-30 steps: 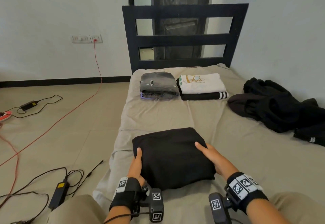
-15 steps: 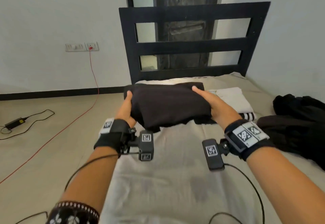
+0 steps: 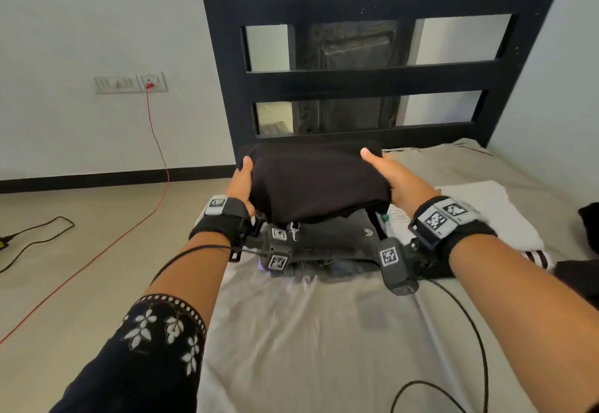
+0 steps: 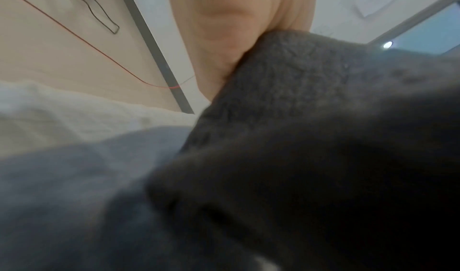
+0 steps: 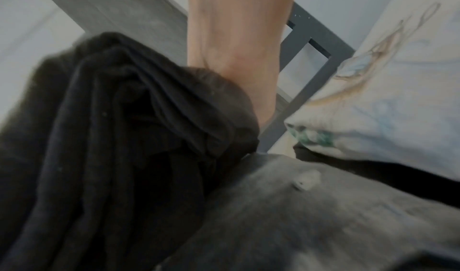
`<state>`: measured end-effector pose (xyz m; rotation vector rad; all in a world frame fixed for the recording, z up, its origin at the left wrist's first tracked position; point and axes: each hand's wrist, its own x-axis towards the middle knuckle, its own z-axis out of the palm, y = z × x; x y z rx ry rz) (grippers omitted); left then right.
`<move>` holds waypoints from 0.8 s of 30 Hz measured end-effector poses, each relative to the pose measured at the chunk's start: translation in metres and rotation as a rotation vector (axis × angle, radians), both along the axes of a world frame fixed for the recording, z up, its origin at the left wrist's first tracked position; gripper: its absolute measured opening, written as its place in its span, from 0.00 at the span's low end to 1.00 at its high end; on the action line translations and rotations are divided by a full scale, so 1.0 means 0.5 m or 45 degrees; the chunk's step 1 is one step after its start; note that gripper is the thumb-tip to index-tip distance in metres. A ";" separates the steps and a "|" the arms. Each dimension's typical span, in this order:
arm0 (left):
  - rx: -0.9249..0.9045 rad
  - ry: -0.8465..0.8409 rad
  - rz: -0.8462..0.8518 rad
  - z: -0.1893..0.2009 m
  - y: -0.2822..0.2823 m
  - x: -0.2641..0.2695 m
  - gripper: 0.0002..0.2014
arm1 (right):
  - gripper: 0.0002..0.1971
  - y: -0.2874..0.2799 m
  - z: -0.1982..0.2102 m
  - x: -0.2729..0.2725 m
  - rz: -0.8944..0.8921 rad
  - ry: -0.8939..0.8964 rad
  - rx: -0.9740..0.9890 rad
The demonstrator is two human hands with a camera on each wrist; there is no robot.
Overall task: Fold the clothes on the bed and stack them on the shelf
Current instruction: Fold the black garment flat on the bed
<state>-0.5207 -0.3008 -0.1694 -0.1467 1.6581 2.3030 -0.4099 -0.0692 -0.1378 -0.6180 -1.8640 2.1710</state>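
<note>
Above grey stack [image 3: 334, 244], folded black garment [image 3: 314, 182], layered edges

Both wrists are wearing black straps [image 3: 223, 218] with grey plates showing square black-and-white marker codes. Little dark camera blocks [image 3: 396, 265] are hanging off the inner side of each strap, carrying the same kind of codes, with thin black cables [image 3: 188, 255] trailing back along the arms. The left arm is sporting a black sleeve [image 3: 155, 348] with white flower print and a dotted white cuff edge.
</note>
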 end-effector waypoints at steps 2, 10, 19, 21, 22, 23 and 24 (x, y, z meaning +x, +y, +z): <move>-0.054 -0.027 -0.016 -0.054 -0.006 -0.005 0.27 | 0.20 0.005 -0.058 -0.020 -0.022 0.021 0.067; -0.722 0.148 0.062 -0.147 -0.030 -0.013 0.30 | 0.27 0.018 -0.207 -0.019 -0.019 -0.269 0.285; -0.571 0.283 -0.320 -0.115 -0.089 0.118 0.52 | 0.38 0.077 -0.182 0.066 0.574 -0.349 0.111; -0.724 0.419 -0.424 -0.135 -0.097 0.123 0.59 | 0.40 0.088 -0.190 0.073 0.504 -0.345 0.178; -0.787 0.446 -0.465 -0.144 -0.098 0.126 0.61 | 0.37 0.086 -0.192 0.075 0.407 -0.347 0.301; -0.835 0.466 -0.493 -0.150 -0.100 0.128 0.63 | 0.34 0.084 -0.199 0.076 0.322 -0.361 0.464; -0.887 0.487 -0.516 -0.152 -0.102 0.131 0.65 | 0.33 0.079 -0.203 0.079 0.263 -0.400 0.621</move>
